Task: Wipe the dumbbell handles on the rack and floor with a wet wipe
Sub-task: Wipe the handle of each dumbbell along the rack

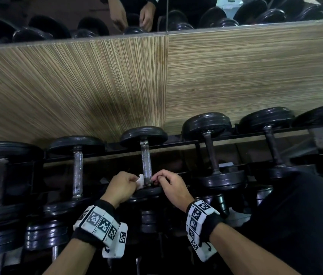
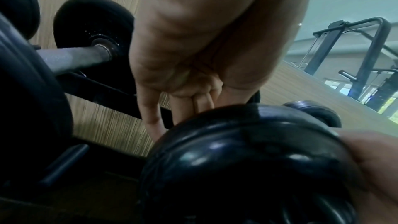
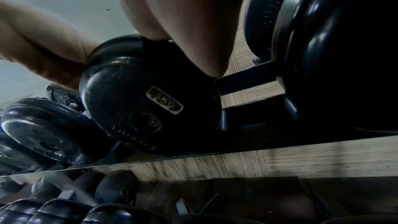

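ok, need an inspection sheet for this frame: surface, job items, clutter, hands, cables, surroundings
surface: black rack against a wood-grain wall; more dumbbells on a lower tier.
job's things: wipe is white, at the near end of the handle of the centre dumbbell; the plate reads 5KG.
clutter: white crumpled thing low on the right, cannot tell what.
grippers: left hand holds the wipe left of the handle; right hand pinches at the handle's right side, and what it holds is hidden.
cables: nothing seen.
surroundings: mirror above the wall; gym machine frame behind.
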`<state>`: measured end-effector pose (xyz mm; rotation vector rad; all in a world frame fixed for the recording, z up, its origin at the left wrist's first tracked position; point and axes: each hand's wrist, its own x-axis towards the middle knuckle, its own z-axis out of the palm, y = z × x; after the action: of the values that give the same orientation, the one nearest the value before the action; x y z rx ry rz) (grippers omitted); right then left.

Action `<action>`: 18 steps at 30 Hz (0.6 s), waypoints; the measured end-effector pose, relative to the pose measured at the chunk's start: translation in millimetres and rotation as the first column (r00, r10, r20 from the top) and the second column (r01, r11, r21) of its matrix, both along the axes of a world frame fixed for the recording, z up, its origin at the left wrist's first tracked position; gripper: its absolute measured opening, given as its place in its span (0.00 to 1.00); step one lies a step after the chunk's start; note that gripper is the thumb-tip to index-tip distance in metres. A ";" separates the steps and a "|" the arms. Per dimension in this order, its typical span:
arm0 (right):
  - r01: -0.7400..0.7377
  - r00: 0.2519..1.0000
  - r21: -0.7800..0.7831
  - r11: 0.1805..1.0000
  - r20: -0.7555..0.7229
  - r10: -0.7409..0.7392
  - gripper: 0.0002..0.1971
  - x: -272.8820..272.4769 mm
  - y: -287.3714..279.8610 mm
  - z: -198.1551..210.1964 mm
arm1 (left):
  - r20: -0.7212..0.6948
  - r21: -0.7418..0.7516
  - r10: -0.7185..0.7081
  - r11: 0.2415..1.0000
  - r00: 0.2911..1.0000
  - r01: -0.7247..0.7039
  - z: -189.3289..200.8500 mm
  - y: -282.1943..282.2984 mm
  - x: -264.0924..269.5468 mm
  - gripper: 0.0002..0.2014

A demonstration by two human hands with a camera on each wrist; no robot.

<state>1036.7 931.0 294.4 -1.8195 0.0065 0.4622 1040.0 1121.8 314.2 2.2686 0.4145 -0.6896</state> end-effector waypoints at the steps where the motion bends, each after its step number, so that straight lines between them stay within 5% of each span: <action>1: -0.001 1.000 -0.001 1.000 0.006 0.001 0.14 0.1 0.0 0.0 | -0.009 0.007 0.014 1.000 1.000 -0.014 1.1 0.1 1.6 0.10; 4: 0.006 1.000 -0.002 1.000 0.019 -0.006 0.14 0.1 0.2 -0.4 | -0.090 -0.038 0.040 0.998 0.995 -0.044 1.5 -5.2 8.8 0.05; 6: 0.010 1.000 -0.006 1.000 0.023 -0.010 0.14 -0.2 0.6 -0.7 | -0.115 -0.107 0.021 0.994 0.993 -0.034 1.6 -8.9 11.1 0.10; 14: -0.039 0.999 -0.006 0.999 -0.001 0.039 0.10 2.7 2.8 4.0 | 0.080 -0.061 -0.161 0.984 0.984 0.166 44.1 -11.3 -1.8 0.06; 18: -0.124 0.985 0.170 0.978 -0.095 0.141 0.13 9.1 -11.2 20.2 | 0.164 -0.075 -0.114 0.989 0.980 0.127 48.5 -22.7 5.2 0.03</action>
<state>1045.8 919.8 314.6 -1.6385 -0.0780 0.6362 1045.2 1099.1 362.7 2.2617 0.1686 -0.5689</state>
